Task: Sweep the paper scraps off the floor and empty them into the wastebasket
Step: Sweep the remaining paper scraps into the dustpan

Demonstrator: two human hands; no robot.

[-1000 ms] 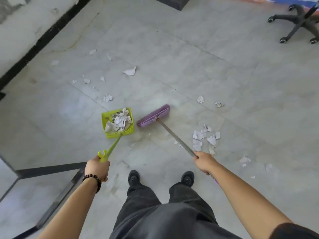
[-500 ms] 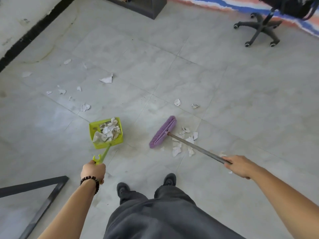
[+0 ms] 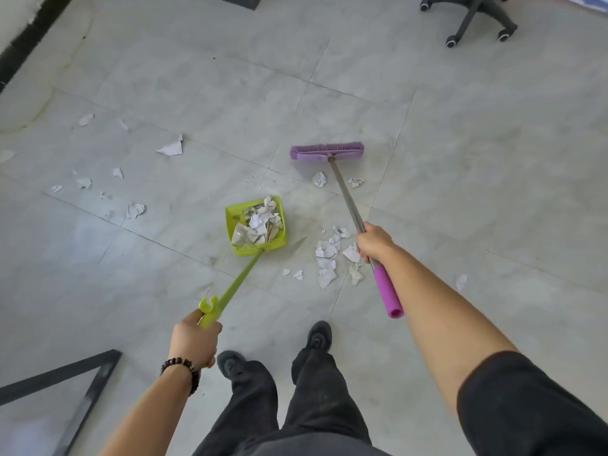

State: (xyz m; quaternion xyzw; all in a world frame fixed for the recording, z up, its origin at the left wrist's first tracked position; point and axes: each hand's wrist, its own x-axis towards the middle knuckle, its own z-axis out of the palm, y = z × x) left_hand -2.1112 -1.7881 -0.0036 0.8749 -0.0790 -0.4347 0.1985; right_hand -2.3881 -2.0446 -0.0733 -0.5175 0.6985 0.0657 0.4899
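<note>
Left hand (image 3: 194,339) fingers grasp dustpan handle (image 3: 239,281); right hand (image 3: 373,242) fingers grasp broom shaft (image 3: 346,192).

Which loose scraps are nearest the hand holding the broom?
The pile of scraps just left of the right hand, beside the green dustpan; the others lie by the broom head or scattered far left.

Probably an office: black swivel-chair base (image 3: 467,18) on castors at one o'clock, large pale grey floor tiles (image 3: 460,159), black skirting (image 3: 29,33) at eleven o'clock, dark metal frame (image 3: 49,378) at seven o'clock
</note>
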